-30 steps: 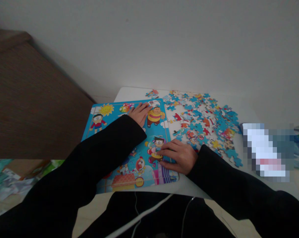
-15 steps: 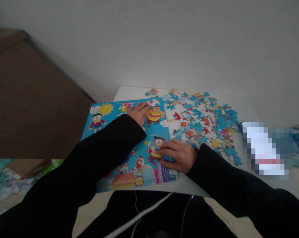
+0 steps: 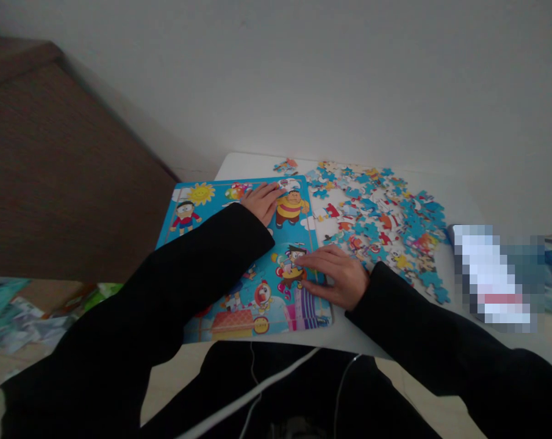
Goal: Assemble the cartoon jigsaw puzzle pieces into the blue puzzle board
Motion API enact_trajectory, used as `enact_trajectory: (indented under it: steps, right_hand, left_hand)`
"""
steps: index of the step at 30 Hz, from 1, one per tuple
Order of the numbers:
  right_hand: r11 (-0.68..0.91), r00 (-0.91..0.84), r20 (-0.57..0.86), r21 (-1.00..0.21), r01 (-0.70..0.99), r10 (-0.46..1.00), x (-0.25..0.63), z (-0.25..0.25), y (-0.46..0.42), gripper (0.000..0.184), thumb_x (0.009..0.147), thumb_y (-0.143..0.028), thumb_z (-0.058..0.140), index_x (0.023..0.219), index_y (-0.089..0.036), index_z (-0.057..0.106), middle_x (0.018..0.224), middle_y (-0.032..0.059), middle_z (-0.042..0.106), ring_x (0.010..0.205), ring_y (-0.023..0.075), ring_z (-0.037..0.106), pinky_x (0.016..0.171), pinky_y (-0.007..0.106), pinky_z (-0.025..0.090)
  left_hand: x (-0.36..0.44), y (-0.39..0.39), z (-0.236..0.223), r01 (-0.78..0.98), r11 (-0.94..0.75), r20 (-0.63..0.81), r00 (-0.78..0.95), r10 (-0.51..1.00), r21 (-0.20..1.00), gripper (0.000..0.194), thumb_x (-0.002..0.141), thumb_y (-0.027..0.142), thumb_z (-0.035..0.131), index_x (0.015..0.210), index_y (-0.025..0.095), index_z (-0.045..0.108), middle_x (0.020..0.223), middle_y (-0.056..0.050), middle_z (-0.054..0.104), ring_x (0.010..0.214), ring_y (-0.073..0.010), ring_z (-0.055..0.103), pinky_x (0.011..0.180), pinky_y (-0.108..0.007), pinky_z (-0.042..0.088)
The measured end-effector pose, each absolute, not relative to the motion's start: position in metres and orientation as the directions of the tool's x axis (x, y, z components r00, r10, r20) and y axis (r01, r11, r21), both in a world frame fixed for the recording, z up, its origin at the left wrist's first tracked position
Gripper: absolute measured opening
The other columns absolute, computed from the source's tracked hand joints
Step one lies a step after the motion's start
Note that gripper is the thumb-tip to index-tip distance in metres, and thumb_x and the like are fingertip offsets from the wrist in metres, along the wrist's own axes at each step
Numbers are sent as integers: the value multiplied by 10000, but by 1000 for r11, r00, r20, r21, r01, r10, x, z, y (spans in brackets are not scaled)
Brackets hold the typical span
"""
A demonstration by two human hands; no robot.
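A blue cartoon picture board [image 3: 239, 317] lies at the front left of the white table. My left hand [image 3: 263, 202] rests flat on its upper part, fingers stretched out beside the figure in a yellow striped shirt. My right hand [image 3: 337, 277] lies over the board's right edge, palm down. Its fingertips touch the printed figure with glasses [image 3: 290, 271], thumb and fingers apart; whether a loose piece lies under them I cannot tell. Many loose jigsaw pieces [image 3: 371, 228] are spread to the right of the board, behind my right hand.
A phone [image 3: 490, 274], blurred out, lies at the right of the white table [image 3: 246, 163]. Brown furniture [image 3: 74, 177] stands at the left, a grey wall behind. White cables [image 3: 266, 387] hang over my lap. Bags and wrappers [image 3: 24, 317] lie on the floor at left.
The whole view has shifted slightly, so the table appears a little higher and further right. Both hands stay on the board; the right fingers have moved slightly over the printed figure.
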State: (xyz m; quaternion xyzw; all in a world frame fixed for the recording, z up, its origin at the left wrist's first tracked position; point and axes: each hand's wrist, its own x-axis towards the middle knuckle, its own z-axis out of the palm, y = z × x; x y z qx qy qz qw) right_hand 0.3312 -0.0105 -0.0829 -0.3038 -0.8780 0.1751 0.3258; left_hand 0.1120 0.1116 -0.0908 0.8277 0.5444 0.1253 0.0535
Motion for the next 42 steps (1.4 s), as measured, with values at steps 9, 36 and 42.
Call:
enact_trajectory:
  steps: [9, 36, 42]
  right_hand:
    - [779, -654, 423, -334, 531, 627, 330, -75, -9, 213, 861, -300, 533, 987, -201, 674, 958, 19, 705, 900, 182, 588, 795, 302, 496]
    - [561, -475, 300, -404, 722, 827, 318, -78, 111, 265, 741, -328, 696, 958, -176, 702, 897, 65, 697, 818, 203, 602, 749, 343, 466]
    - [569, -465, 332, -399, 719, 820, 323, -79, 112, 214, 741, -350, 678, 900, -209, 705, 803, 38, 694, 776, 202, 597, 692, 338, 471]
  left_hand:
    - [101, 122, -96, 823, -512, 213, 470, 857, 246, 390, 911, 273, 377, 1266, 177, 508, 1336, -69, 494, 1237, -195, 435, 1077, -372, 301]
    - [105, 117, -86, 856, -472, 185, 439, 879, 210, 481, 842, 445, 533, 1253, 196, 503, 1294, -67, 529, 1195, -236, 464, 1038, -412, 322]
    - [106, 116, -86, 864, -457, 184, 424, 887, 211, 480, 845, 474, 524, 1247, 211, 504, 1291, -59, 532, 1188, -231, 470, 1035, -410, 322]
